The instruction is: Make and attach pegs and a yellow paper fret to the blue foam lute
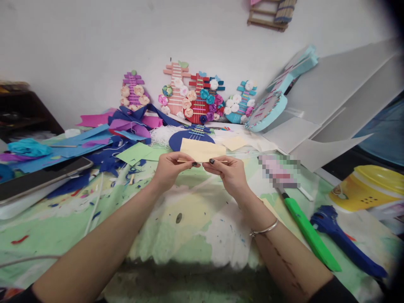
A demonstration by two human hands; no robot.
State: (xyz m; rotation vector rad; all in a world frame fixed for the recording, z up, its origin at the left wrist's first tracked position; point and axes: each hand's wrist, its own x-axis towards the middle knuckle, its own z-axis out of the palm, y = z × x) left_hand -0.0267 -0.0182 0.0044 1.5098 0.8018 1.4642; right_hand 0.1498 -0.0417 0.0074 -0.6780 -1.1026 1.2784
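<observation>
Grip closed, left hand [168, 171] and right hand [229, 173] pinch the yellow sheet [202, 149] by its near edge above open tablecloth [189, 219].

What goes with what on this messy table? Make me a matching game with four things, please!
Things
1. Bucket
2. Pale sheet
3. Silver bracelet
4. Wooden frame

Places and colours
A. Around the right arm
B. High up against the wall
C. Bright yellow
D. Between the left hand and right hand

Right pairs: 1-C, 2-D, 3-A, 4-B
</observation>
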